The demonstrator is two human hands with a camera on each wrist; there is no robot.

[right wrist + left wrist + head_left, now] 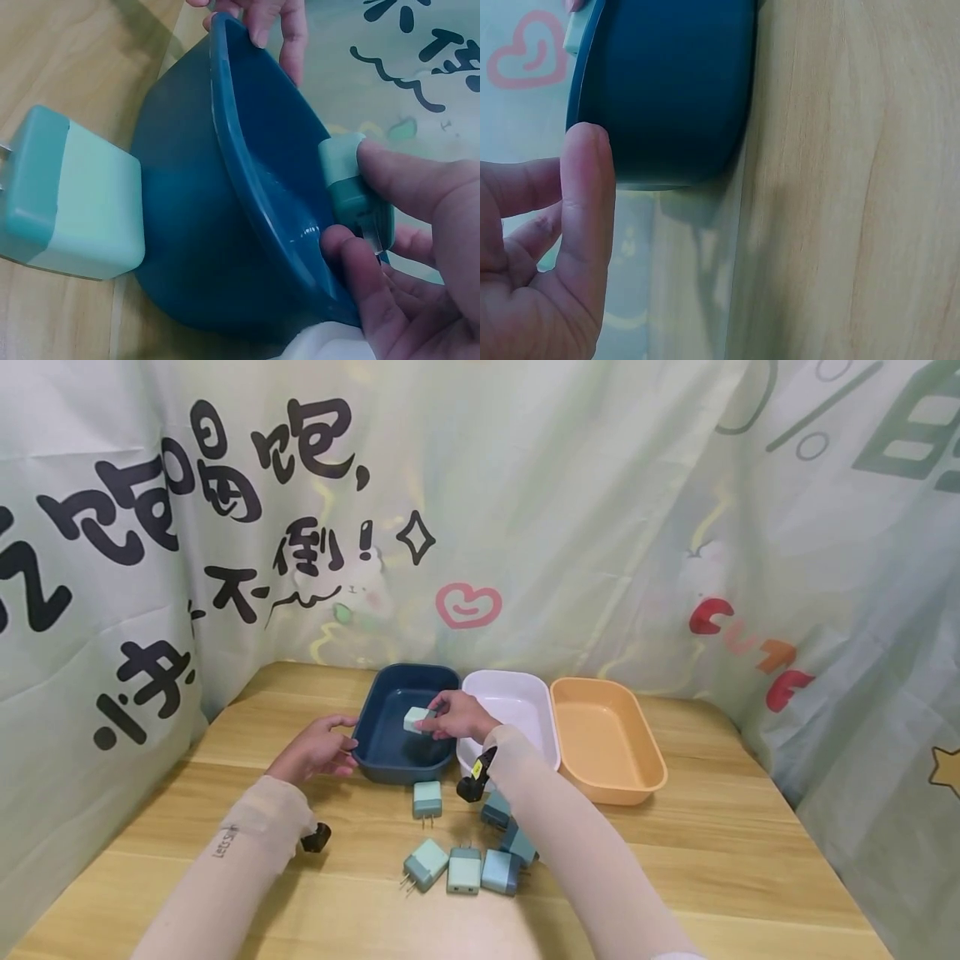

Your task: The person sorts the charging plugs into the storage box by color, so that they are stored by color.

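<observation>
My right hand (461, 717) pinches a light green and dark teal charger (416, 719) between thumb and fingers, above the inside of the dark blue bin (403, 770). The right wrist view shows this charger (341, 159) tilted, its prongs towards my fingers. At the bin's left side is my left hand (321, 750), its fingers loosely extended; in the left wrist view the thumb (585, 172) touches the rim. Just in front of the bin, another charger (427, 799) lies on the table, prongs towards me.
A white bin (512, 683) and an orange bin (600, 735) stand to the right of the blue one. Several chargers, including a pale green one (464, 870) and a bluish one (499, 871), lie on the wooden table (337, 902), partly behind my right arm. A printed curtain (562, 527) hangs behind.
</observation>
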